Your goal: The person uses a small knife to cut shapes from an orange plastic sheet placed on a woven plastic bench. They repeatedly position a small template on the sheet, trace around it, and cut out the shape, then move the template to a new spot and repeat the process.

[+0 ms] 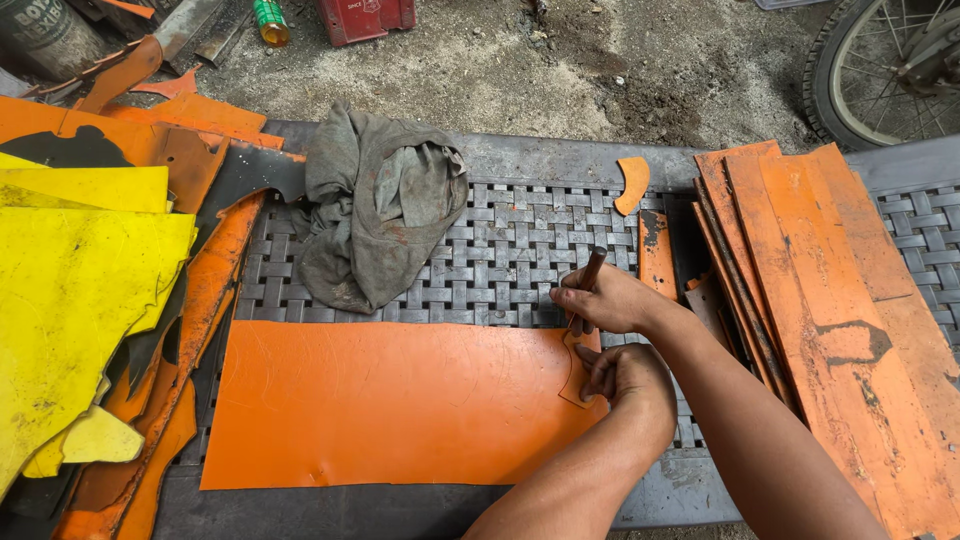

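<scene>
The right hand [612, 300] has its grip clamped on a dark pen-like tool [590, 275], tip down at the right edge of the large orange sheet [390, 400], while the left hand [625, 375] lies just below it at 6 o'clock, fingers pressed flat on a small curved orange template [575, 372] lying on that sheet. The sheet lies on the grey woven table [500, 250], with a crumpled grey rag [375, 205] at 10 o'clock from the hands, stacked orange strips [820, 280] at 3 o'clock, and yellow sheets [80, 280] far at 9 o'clock.

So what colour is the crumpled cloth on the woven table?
Grey cloth, seen in the head view.
</scene>
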